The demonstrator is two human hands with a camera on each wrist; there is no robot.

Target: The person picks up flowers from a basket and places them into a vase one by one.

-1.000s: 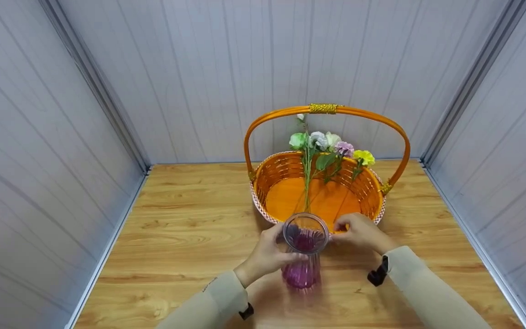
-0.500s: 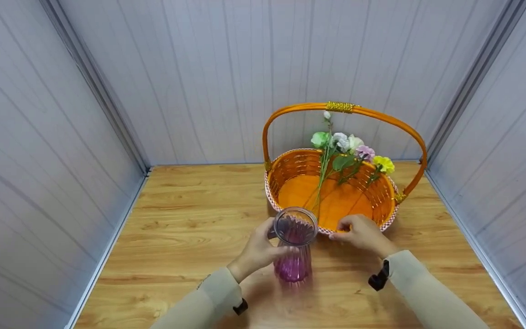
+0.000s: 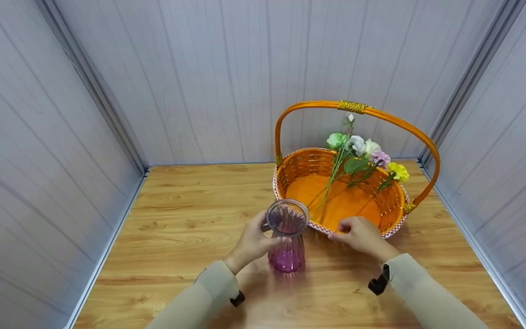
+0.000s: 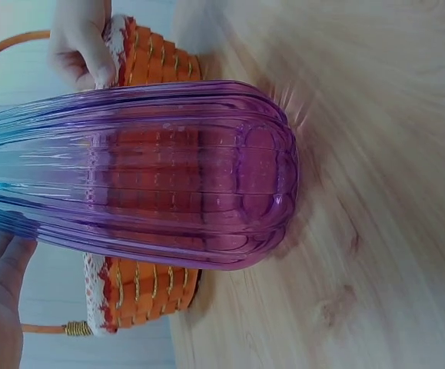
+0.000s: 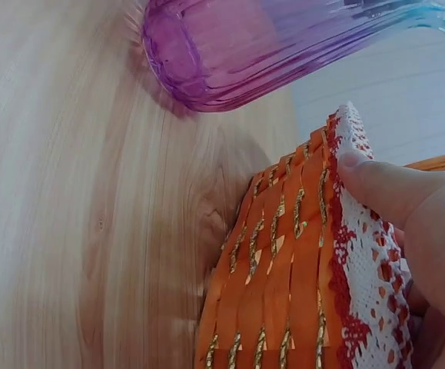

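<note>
Around the upper part of a ribbed glass vase (image 3: 286,256), purple below and bluish toward the mouth, my left hand (image 3: 255,240) curls its fingers and thumb. The vase stands upright, its base at the wooden table. My right hand (image 3: 361,235) pinches the near rim of an orange woven basket (image 3: 395,224), thumb outside on the white and red lace trim (image 5: 368,277). Inside the basket lean several artificial flowers, among them a green one (image 3: 337,140), a purple one (image 3: 380,158) and a yellow one (image 3: 398,172), their heads over the back rim.
The wood-grain table (image 3: 190,219) reaches back to a pale panelled wall (image 3: 208,82), with similar walls at left and right. The basket's tall arched handle (image 3: 393,119) rises above the flowers. Little space separates the vase from the basket's near left rim.
The basket, with its flowers, has slid to the right and turned slightly. My left hand and the vase have moved left and a little away from me; my right hand keeps its grip on the rim.
</note>
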